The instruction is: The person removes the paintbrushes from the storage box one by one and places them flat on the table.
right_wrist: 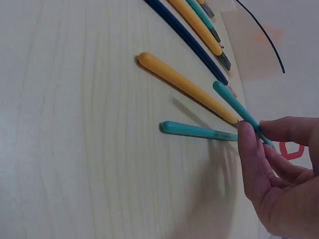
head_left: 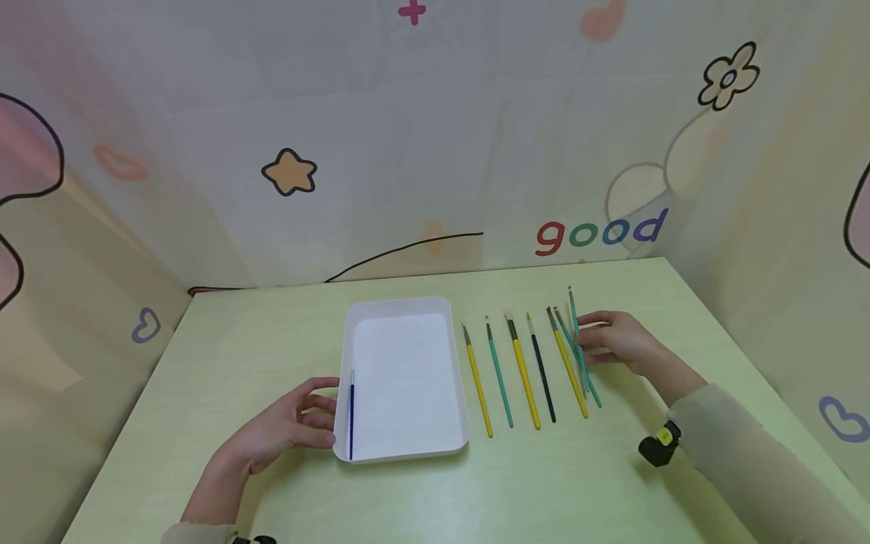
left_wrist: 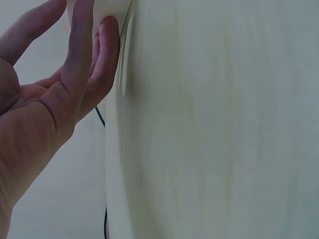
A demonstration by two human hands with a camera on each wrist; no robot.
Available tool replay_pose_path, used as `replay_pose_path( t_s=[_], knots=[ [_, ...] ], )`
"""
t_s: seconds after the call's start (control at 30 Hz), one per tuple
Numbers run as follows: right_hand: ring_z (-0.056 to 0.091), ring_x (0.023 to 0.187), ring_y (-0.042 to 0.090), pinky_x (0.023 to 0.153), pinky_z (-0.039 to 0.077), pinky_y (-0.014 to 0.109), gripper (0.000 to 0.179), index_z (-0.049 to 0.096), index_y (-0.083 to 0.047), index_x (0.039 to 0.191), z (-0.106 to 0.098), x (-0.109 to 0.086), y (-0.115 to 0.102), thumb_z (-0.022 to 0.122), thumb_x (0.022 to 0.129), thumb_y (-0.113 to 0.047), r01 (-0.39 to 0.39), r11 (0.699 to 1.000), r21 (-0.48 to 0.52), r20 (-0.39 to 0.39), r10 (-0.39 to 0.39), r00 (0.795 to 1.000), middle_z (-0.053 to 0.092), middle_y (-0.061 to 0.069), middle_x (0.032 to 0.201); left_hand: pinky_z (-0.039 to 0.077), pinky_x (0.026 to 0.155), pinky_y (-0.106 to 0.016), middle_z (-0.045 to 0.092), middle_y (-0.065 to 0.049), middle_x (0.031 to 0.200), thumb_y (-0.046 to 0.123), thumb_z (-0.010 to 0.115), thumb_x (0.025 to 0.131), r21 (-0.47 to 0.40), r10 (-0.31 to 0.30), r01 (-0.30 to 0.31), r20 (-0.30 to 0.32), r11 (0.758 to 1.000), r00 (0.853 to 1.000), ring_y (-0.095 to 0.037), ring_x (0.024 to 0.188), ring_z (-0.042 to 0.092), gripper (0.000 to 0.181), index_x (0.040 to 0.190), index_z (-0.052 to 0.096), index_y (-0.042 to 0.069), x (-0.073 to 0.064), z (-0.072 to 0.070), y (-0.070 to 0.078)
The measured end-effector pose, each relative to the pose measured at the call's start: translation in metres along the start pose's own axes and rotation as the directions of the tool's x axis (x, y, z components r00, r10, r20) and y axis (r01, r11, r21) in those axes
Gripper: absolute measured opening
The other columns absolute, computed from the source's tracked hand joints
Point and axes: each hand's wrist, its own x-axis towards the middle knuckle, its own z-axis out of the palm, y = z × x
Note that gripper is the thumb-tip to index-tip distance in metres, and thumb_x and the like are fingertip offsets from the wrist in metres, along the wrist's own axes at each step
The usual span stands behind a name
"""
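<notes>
While the left hand (head_left: 288,427) rests open against the white tray (head_left: 408,308), the right hand's (head_left: 621,340) grip apparently pinches a teal paintbrush (head_left: 575,331).

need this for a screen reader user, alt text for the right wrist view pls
A person's right hand pinches a slim teal paintbrush between thumb and fingers, lifting it above a pale wooden table. A second teal brush handle, a yellow one and a dark blue one lie alongside.
</notes>
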Motion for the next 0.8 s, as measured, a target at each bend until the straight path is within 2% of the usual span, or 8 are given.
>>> replay_pose_path(
  t_s=[0.17,0.37,0.57,0.8],
  knots=[
    [0.065,0.082,0.016,0.075,0.062,0.033,0.056,0.041,0.013,0.145,-0.004,0.001,0.005,0.063,0.100,-0.009,0.014,0.990,-0.141,-0.019,-0.017,1.000,0.062,0.024,0.120,0.056,0.091,-0.039,0.047,-0.028,0.134,-0.003,0.079,0.085,-0.006,0.024,-0.024,0.014,1.000,1.000,-0.035,0.115,0.061,0.089,0.157,0.025,0.000,-0.001,-0.001,0.001],
    [0.065,0.076,0.018,0.068,0.061,0.033,0.050,0.051,0.015,0.135,-0.004,0.004,0.010,0.067,0.094,-0.008,0.032,0.949,-0.314,-0.071,-0.057,0.996,0.064,0.023,0.111,0.056,0.091,-0.039,0.048,-0.026,0.134,-0.002,0.079,0.085,-0.006,0.020,-0.020,0.013,1.000,1.000,-0.035,0.115,0.062,0.088,0.156,0.027,0.002,-0.001,-0.001,0.000],
    [0.065,0.068,0.016,0.062,0.059,0.031,0.045,0.056,0.017,0.126,0.001,0.003,0.010,0.070,0.090,-0.006,0.073,0.909,-0.411,-0.112,-0.130,0.985,0.066,0.022,0.100,0.056,0.090,-0.038,0.047,-0.027,0.134,-0.002,0.079,0.085,-0.010,0.022,-0.022,0.012,1.000,1.000,-0.034,0.115,0.061,0.090,0.157,0.026,0.002,-0.002,-0.002,-0.001],
    [0.064,0.065,0.019,0.060,0.056,0.031,0.044,0.056,0.018,0.124,0.006,-0.001,0.004,0.070,0.091,-0.007,0.104,0.856,-0.506,-0.132,-0.197,0.972,0.066,0.024,0.099,0.057,0.090,-0.040,0.048,-0.027,0.134,-0.003,0.080,0.084,-0.022,0.005,-0.005,-0.006,1.000,1.000,-0.034,0.113,0.061,0.090,0.157,0.027,0.002,0.000,0.000,0.000]
  ],
)
